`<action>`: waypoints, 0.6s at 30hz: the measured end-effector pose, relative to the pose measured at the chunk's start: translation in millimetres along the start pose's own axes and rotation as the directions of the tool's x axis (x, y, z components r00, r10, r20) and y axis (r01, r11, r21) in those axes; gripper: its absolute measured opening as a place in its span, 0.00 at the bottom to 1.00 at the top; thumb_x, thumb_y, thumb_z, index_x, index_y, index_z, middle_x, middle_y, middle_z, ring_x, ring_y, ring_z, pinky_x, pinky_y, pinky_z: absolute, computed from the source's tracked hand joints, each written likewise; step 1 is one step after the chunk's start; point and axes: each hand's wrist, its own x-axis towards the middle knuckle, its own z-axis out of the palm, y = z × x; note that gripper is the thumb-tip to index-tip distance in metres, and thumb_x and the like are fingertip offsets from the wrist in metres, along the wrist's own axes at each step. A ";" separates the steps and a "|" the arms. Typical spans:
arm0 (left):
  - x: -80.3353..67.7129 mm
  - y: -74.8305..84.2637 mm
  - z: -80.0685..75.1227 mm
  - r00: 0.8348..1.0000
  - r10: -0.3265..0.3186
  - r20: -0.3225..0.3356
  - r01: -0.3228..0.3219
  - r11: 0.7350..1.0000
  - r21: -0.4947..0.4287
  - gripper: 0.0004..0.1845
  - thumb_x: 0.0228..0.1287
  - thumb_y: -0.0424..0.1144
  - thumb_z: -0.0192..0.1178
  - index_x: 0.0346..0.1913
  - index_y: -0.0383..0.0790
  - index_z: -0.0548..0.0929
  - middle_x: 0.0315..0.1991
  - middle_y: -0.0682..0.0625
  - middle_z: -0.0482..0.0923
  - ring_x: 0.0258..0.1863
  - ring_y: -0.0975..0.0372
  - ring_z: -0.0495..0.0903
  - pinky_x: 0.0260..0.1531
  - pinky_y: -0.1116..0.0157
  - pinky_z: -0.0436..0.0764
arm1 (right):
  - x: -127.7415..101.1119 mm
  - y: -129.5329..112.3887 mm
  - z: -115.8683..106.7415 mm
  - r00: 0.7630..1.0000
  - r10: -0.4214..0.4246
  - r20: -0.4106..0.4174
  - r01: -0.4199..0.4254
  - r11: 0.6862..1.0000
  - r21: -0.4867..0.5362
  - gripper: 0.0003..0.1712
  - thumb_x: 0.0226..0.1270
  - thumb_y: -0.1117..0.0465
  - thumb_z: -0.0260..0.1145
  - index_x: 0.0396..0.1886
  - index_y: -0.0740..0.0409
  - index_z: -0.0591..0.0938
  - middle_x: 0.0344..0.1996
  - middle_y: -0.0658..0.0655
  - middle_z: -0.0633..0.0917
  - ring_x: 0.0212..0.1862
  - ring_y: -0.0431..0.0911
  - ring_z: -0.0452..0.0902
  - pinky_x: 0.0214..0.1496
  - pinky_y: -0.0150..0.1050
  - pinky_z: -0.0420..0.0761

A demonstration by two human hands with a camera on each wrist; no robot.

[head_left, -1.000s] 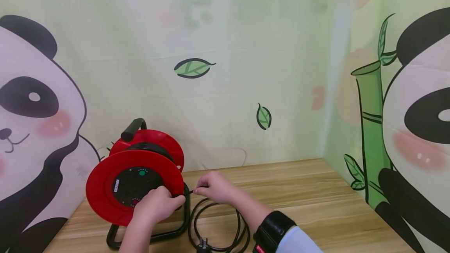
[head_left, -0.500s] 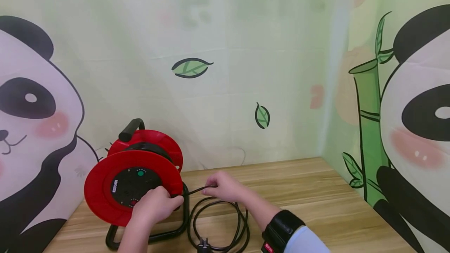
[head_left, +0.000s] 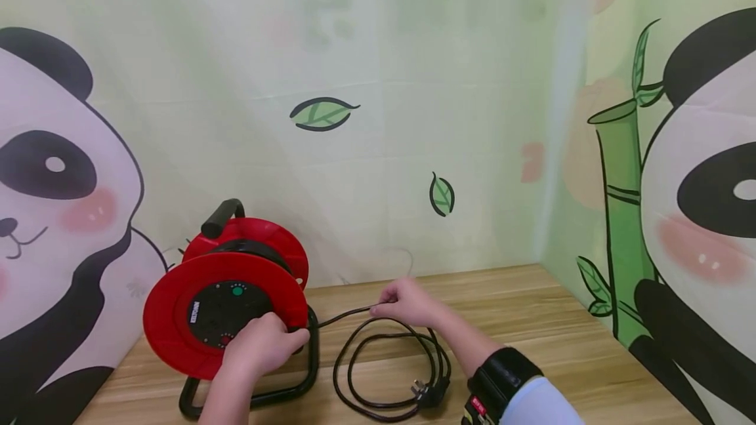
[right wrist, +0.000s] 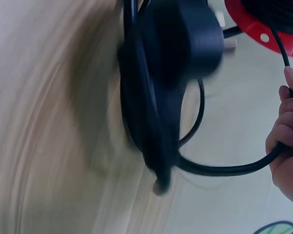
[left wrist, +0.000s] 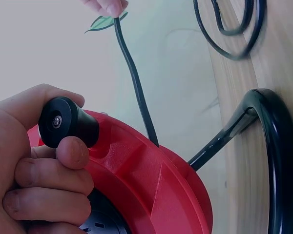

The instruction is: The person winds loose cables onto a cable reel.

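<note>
A red cable reel (head_left: 168, 323) with a black centre panel stands on its tubular frame (head_left: 314, 353) at the left of the table. My left hand (head_left: 260, 346) grips the black crank knob (left wrist: 83, 124) on its front disc, fingers curled behind and below it. To the right, my right hand (head_left: 407, 303) pinches the black power cable (head_left: 345, 313), which runs taut-looking from the drum to my fingers. Beyond that hand the cable drops into loose loops on the wood. Its plug (head_left: 435, 393) is at the loops' front right, large and blurred in the right wrist view.
The reel's carrying handle (head_left: 221, 218) rises at its top. A printed panda backdrop (head_left: 378, 117) closes off the back and right side of the wooden table (head_left: 502, 307). A black strap (head_left: 504, 379) circles my right wrist.
My right hand has moved right, away from the reel, and more cable now shows between it and the drum. The loops and plug have shifted right; the left hand stays put.
</note>
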 end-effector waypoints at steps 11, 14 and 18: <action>0.1 2.5 2.8 1.000 -0.002 0.009 0.002 1.000 0.007 0.18 0.62 0.47 0.61 0.17 0.42 0.77 0.14 0.48 0.72 0.17 0.57 0.70 0.20 0.63 0.64 | -19.3 41.4 -35.1 0.991 0.088 -0.106 -0.091 0.996 -0.024 0.24 0.65 0.52 0.74 0.16 0.51 0.72 0.12 0.43 0.65 0.18 0.38 0.58 0.23 0.33 0.60; 0.2 0.6 2.2 1.000 -0.010 0.015 0.010 1.000 0.016 0.17 0.62 0.47 0.62 0.18 0.42 0.78 0.15 0.48 0.73 0.18 0.56 0.71 0.21 0.63 0.65 | -30.3 54.3 -56.8 0.978 0.131 -0.165 -0.140 0.989 -0.044 0.26 0.64 0.50 0.75 0.15 0.51 0.70 0.12 0.44 0.65 0.19 0.39 0.58 0.24 0.34 0.60; 0.3 -2.5 0.6 1.000 -0.020 0.023 0.019 1.000 0.017 0.17 0.62 0.47 0.62 0.20 0.41 0.80 0.16 0.47 0.74 0.18 0.56 0.72 0.22 0.62 0.66 | -48.6 67.2 -88.4 0.957 0.176 -0.230 -0.196 0.979 -0.066 0.26 0.63 0.50 0.76 0.16 0.52 0.71 0.13 0.45 0.65 0.20 0.41 0.58 0.25 0.36 0.61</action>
